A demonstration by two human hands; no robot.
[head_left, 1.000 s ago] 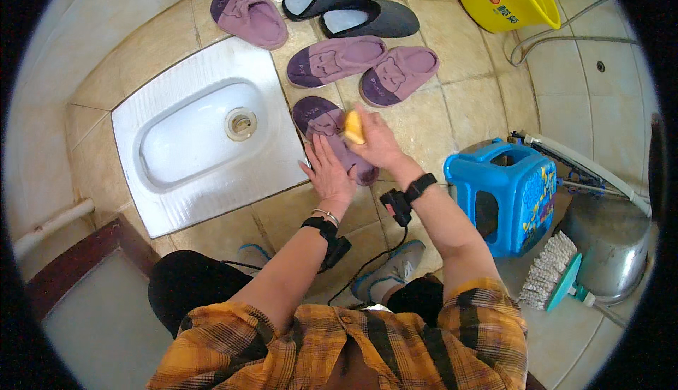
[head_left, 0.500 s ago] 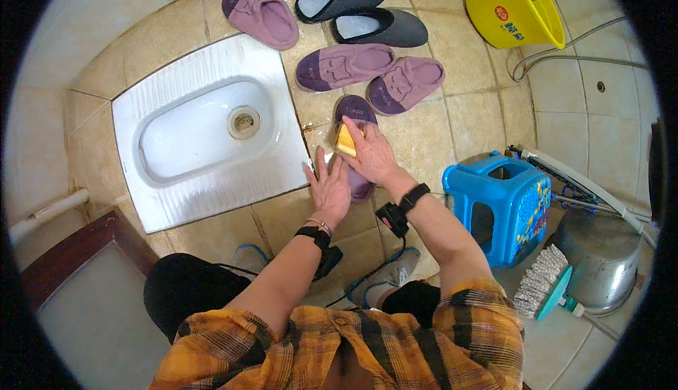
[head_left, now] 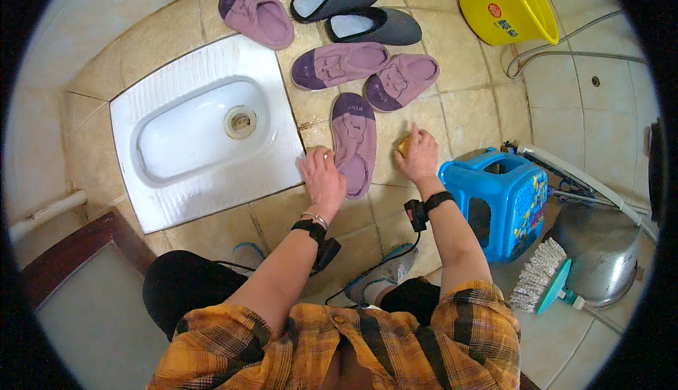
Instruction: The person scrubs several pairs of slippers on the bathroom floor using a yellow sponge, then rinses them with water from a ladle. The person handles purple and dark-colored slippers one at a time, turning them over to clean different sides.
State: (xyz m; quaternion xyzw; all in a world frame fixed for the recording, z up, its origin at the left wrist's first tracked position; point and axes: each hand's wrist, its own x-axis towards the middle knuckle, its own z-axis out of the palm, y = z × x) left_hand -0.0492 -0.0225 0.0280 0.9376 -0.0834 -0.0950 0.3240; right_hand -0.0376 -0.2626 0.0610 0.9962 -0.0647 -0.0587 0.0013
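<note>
A pink-purple slipper point(head_left: 353, 143) with a dark purple toe lies on the tiles, its toe pointing away from me. My left hand point(head_left: 325, 182) is at its near left edge, fingers bent and the thumb side against the heel part. A small white patch shows by those fingertips, too small to make out. To the right of the slipper and apart from it, my right hand point(head_left: 421, 153) is closed on a small yellow sponge-like block point(head_left: 404, 144), mostly covered by the fingers. Both wrists wear black straps with small devices.
Beyond lie two more pink-purple slippers point(head_left: 340, 64), another one point(head_left: 256, 17) farther left, and a dark grey pair point(head_left: 374, 26). A white squat toilet point(head_left: 205, 62) is at left. At right are a blue stool point(head_left: 494, 206), yellow bucket point(head_left: 498, 9), mop head point(head_left: 540, 277) and metal pot point(head_left: 600, 256).
My right hand has lifted off the slipper and moved right with the yellow block, uncovering the slipper. My left hand has shifted slightly to the slipper's left edge.
</note>
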